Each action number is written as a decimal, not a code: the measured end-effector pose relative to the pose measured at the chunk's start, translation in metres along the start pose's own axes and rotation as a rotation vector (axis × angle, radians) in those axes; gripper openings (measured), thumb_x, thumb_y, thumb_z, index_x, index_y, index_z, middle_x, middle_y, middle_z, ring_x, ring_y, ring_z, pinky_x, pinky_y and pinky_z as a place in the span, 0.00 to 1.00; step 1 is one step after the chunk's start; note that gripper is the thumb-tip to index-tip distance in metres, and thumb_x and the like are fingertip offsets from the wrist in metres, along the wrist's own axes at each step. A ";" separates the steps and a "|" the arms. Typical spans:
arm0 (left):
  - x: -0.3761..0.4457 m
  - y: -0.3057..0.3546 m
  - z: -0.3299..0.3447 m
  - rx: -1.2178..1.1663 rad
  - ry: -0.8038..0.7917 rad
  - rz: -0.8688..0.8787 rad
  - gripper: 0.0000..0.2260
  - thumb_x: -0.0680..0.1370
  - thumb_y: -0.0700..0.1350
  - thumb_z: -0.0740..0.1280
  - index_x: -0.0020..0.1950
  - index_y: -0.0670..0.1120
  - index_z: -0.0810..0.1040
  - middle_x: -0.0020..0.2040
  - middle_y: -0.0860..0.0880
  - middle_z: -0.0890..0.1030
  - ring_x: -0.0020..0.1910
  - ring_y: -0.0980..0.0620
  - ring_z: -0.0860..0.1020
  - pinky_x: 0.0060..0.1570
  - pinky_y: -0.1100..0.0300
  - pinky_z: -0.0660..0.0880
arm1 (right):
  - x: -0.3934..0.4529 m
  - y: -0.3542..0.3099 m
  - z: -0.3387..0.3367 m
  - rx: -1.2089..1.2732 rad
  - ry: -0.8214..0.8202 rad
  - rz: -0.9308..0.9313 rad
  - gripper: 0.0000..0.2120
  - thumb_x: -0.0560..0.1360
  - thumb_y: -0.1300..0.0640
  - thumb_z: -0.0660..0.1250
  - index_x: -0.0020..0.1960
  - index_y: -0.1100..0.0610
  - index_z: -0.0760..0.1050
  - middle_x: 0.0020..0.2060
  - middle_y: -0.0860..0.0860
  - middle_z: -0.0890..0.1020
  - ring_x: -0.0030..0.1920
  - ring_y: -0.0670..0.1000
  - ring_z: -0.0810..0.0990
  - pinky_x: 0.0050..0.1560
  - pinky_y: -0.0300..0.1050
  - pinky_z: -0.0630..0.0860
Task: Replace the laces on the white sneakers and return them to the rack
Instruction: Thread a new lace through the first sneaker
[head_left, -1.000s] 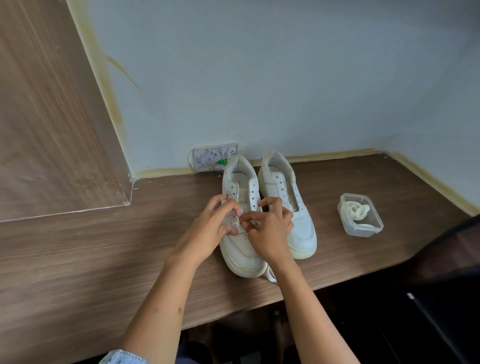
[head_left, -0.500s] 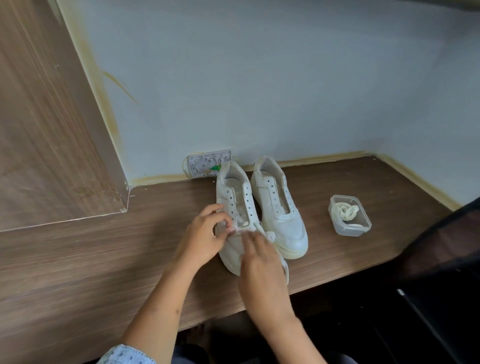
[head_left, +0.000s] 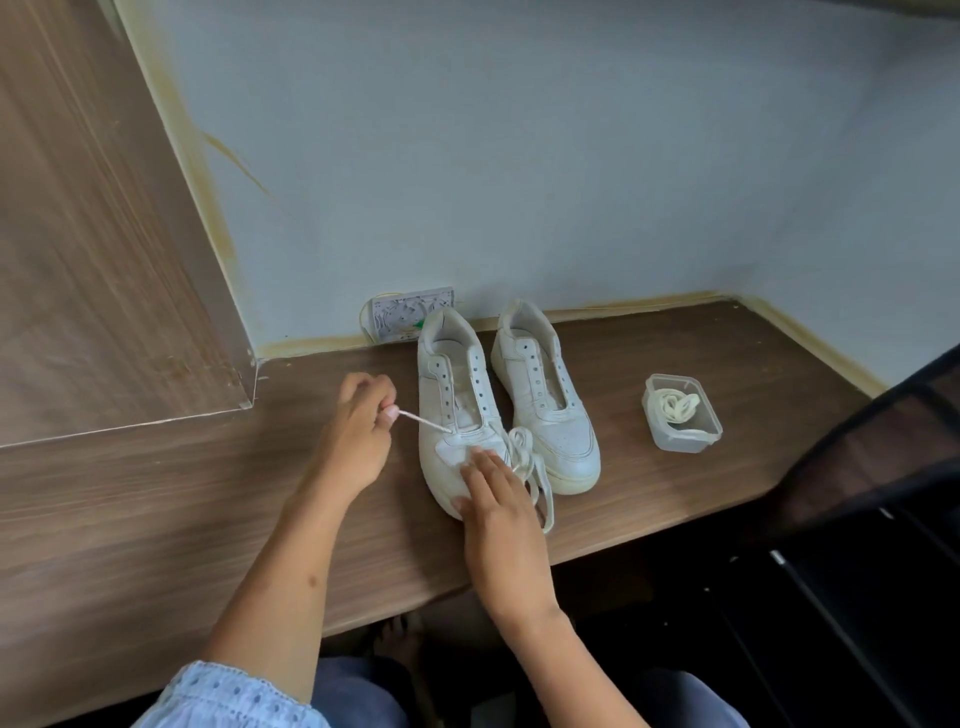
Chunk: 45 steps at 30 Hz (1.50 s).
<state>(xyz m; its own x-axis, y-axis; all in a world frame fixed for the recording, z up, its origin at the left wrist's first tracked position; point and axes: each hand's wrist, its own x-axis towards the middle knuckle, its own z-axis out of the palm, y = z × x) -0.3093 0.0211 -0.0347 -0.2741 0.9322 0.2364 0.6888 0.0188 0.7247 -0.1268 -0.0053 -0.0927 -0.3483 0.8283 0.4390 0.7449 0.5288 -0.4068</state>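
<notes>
left hand (head_left: 358, 431): fingers pinch lace (head_left: 423, 422) end, taut | right hand (head_left: 493, 496): fingers straight, pressing left sneaker (head_left: 457, 415) toe, near counter (head_left: 156, 493) front edge | right sneaker (head_left: 543, 395) beside, unlaced

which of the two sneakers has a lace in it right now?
The left sneaker, under the hands: a lace runs from its lowest eyelets to the left hand. The right sneaker shows only bare eyelets.

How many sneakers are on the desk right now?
2. The left sneaker sits under the right hand, while the left hand pulls its lace. The right sneaker stands beside it, unlaced. None appear hidden.
</notes>
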 end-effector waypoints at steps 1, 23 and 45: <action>-0.001 -0.002 -0.003 0.057 -0.063 -0.071 0.06 0.81 0.41 0.59 0.44 0.46 0.69 0.54 0.53 0.68 0.48 0.47 0.73 0.47 0.53 0.69 | 0.001 0.001 -0.002 0.047 -0.008 0.011 0.17 0.75 0.67 0.68 0.64 0.60 0.75 0.67 0.56 0.75 0.70 0.56 0.71 0.71 0.44 0.64; -0.016 -0.002 -0.032 0.506 -0.295 -0.062 0.12 0.81 0.54 0.58 0.40 0.53 0.73 0.34 0.57 0.79 0.37 0.56 0.77 0.41 0.58 0.71 | 0.016 0.034 0.006 0.209 -0.084 -0.083 0.22 0.81 0.59 0.62 0.75 0.54 0.66 0.74 0.52 0.67 0.77 0.48 0.57 0.78 0.47 0.48; -0.019 0.027 0.024 0.420 -0.039 0.164 0.06 0.81 0.48 0.63 0.45 0.49 0.76 0.43 0.52 0.79 0.44 0.48 0.78 0.42 0.55 0.70 | 0.013 0.014 0.003 0.127 -0.069 -0.039 0.21 0.78 0.63 0.65 0.71 0.57 0.71 0.71 0.55 0.72 0.75 0.54 0.64 0.77 0.54 0.56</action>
<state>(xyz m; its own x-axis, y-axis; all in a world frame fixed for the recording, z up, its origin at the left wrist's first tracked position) -0.2696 0.0129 -0.0348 -0.1187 0.9479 0.2957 0.9358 0.0071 0.3526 -0.1226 0.0135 -0.0951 -0.4166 0.8152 0.4023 0.6536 0.5762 -0.4907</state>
